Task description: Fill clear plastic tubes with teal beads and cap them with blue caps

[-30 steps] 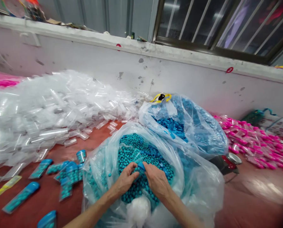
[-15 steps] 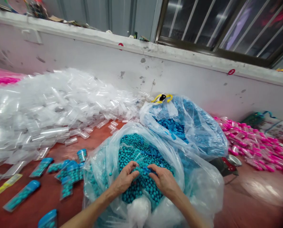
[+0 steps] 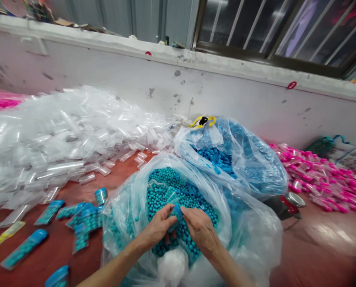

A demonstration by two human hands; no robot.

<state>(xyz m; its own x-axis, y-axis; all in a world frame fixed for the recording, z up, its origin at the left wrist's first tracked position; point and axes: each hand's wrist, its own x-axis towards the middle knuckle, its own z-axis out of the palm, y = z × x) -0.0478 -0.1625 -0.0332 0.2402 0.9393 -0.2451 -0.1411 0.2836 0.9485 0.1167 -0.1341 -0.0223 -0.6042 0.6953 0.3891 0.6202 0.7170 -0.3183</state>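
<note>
Both of my hands are over an open clear plastic bag [image 3: 222,199] full of teal beads [image 3: 162,189]. Between the fingertips is a small clear tube with a blue cap [image 3: 178,211]. My left hand [image 3: 158,227] grips the tube, and its fingers partly hide it. My right hand [image 3: 200,227] pinches the blue cap from the other side. Several loose blue caps [image 3: 192,190] lie on the beads. A white knotted piece of plastic [image 3: 173,265] sits at the front of the bag.
Bead-filled tubes with blue caps [image 3: 25,247] lie at left on the red table [image 3: 324,247]. Behind them is a heap of clear empty tubes [image 3: 76,131]. A bag of blue caps [image 3: 249,159] stands behind the beads. Pink-capped tubes [image 3: 321,179] are piled at right, near a round metal lid [image 3: 295,199].
My hands have come together, and the right fingers now meet the left at the tube. The blue cap is now upright between them. The view has shifted slightly.
</note>
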